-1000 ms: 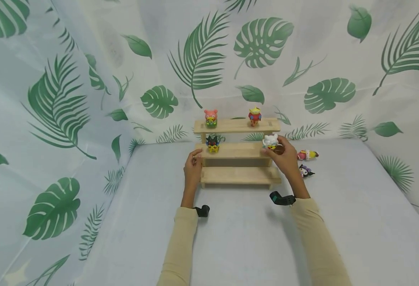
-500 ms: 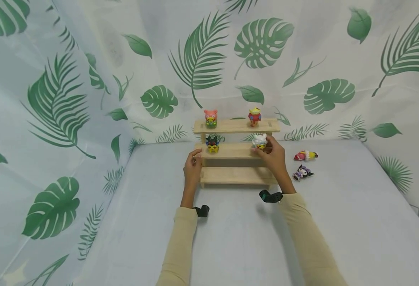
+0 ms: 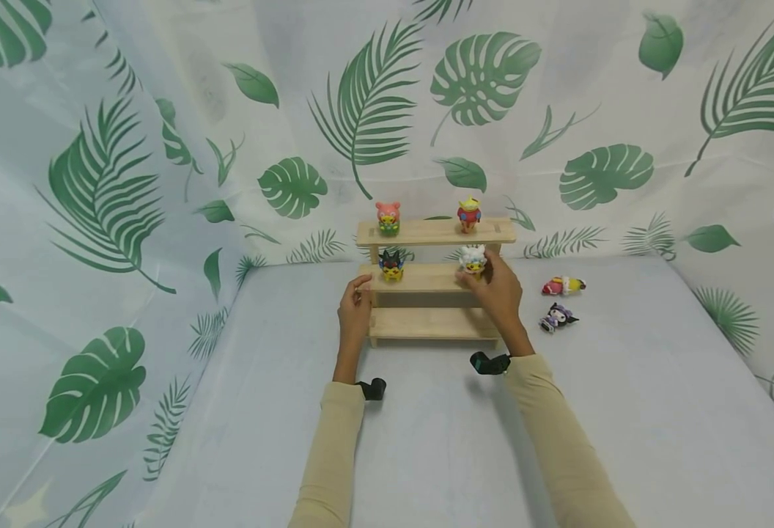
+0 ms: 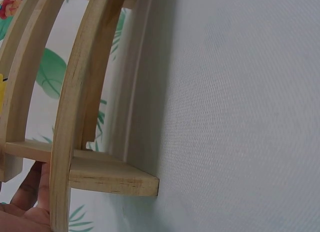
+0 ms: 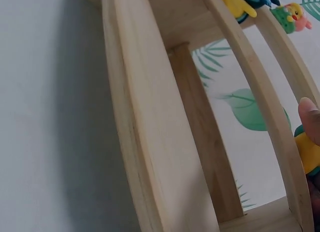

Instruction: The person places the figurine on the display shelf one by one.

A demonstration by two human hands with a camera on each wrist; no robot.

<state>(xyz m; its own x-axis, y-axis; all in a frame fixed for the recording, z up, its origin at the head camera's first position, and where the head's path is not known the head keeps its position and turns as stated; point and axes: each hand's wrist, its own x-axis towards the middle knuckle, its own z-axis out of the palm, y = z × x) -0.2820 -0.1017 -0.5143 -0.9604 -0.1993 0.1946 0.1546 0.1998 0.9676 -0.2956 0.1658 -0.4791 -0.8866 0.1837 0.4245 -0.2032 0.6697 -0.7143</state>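
Observation:
A three-tier wooden display shelf [image 3: 435, 323] stands on the table. My right hand [image 3: 502, 293] pinches a toy figurine with a white hood and yellow face [image 3: 473, 260] at the right part of the middle tier; in the right wrist view, the thumb lies against the figurine's yellow body [image 5: 309, 149]. My left hand [image 3: 355, 308] grips the shelf's left end by the middle tier, its fingers partly hidden behind the wood in the left wrist view. A black-eared yellow figurine [image 3: 391, 266] stands on the middle tier's left. Up top are a pink-hooded figurine [image 3: 388, 218] and a red-and-yellow one [image 3: 469, 215].
To the right of the shelf, a red-and-yellow figurine [image 3: 564, 286] and a purple-and-black figurine [image 3: 558, 317] lie on the white tabletop [image 3: 426, 440]. Behind the shelf hangs a leaf-printed white curtain [image 3: 400, 147].
My right hand has carried the white-hooded figurine leftward along the middle tier, turning it more upright. The two lying figurines are now fully uncovered. My left hand stays at the shelf.

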